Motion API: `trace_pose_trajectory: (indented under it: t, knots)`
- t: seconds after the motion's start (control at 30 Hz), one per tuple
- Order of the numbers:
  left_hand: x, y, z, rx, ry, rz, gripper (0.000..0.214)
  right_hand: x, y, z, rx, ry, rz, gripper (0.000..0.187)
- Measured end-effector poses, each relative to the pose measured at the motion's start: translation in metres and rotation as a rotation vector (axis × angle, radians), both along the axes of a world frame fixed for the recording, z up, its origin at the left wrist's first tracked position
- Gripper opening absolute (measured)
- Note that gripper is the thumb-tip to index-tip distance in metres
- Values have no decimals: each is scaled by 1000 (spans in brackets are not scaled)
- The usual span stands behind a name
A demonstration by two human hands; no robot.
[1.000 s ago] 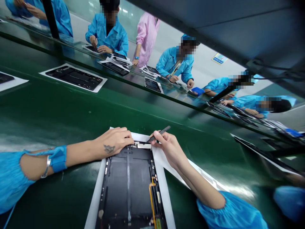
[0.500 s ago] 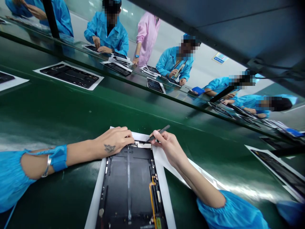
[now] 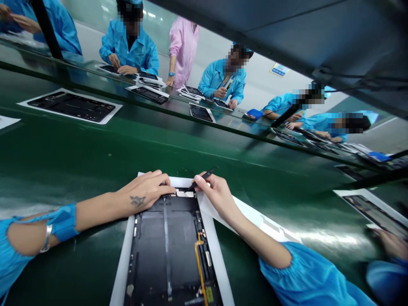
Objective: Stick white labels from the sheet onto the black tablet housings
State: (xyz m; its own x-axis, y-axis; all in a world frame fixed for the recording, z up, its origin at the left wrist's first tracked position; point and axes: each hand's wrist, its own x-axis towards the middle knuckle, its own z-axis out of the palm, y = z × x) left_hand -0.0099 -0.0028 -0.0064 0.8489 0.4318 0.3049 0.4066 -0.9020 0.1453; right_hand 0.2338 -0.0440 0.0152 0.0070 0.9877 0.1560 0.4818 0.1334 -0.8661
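Observation:
An opened tablet (image 3: 181, 238) with a black interior lies on a white sheet (image 3: 219, 272) in front of me. An orange flex cable (image 3: 198, 259) runs down its right side. My left hand (image 3: 148, 189) rests over the tablet's far left corner, fingers curled and closed on that edge, the index fingertip by a white strip (image 3: 185, 193). Dark tweezers (image 3: 205, 175) are pinched in my right hand (image 3: 218, 193). Their tip points down at the strip; whether it touches cannot be made out.
Another opened tablet (image 3: 75, 106) lies on paper at the left of the green bench (image 3: 111, 155). At the right edge, a co-worker's hand (image 3: 390, 242) is beside a further tablet (image 3: 376, 208). Several co-workers sit across the bench. A dark overhead panel (image 3: 287, 34) hangs at upper right.
The camera view has shifted, so most of the scene sits further left. My right hand and the tweezers have turned slightly over the strip. A co-worker's hand has appeared at the right edge.

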Motion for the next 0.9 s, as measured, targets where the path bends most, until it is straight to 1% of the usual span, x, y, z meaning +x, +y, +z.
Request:
trace_pose_trajectory:
  t: [0.07, 0.13, 0.23, 0.33, 0.4, 0.47, 0.53, 0.6, 0.7, 0.8, 0.9]
  knots:
    - [-1, -1, 3, 9, 12, -12, 43, -2, -4, 1, 51, 5, -24, 43]
    - [-2, -2, 5, 31, 11, -28, 42, -5, -8, 1, 104, 10, -2, 40]
    - [-2, -3, 6, 50, -9, -34, 37, -10, -11, 0, 162, -45, 106, 35]
    - [-2, -3, 5, 50, -22, -32, 36, -13, -12, -3, 222, -90, 161, 29]
    - [-1, -2, 5, 56, -27, -33, 35, -14, -13, -4, 286, -129, 196, 24]
    - [-1, -2, 4, 62, -29, -39, 34, -14, -14, -5, 368, -170, 260, 19]
    - [-1, -2, 4, 66, -23, -41, 34, -14, -15, -7, 443, -200, 333, 17]
    - [-1, -2, 4, 70, -15, -36, 35, -14, -17, -7, 493, -211, 375, 16]
    - [-2, -2, 4, 76, -13, -37, 35, -14, -18, -8, 524, -213, 351, 16]
    - [-2, -1, 5, 78, -15, -42, 35, -15, -17, -9, 518, -231, 309, 16]
    - [-1, -2, 6, 69, 7, -41, 34, -16, -16, -10, 531, -227, 341, 15]
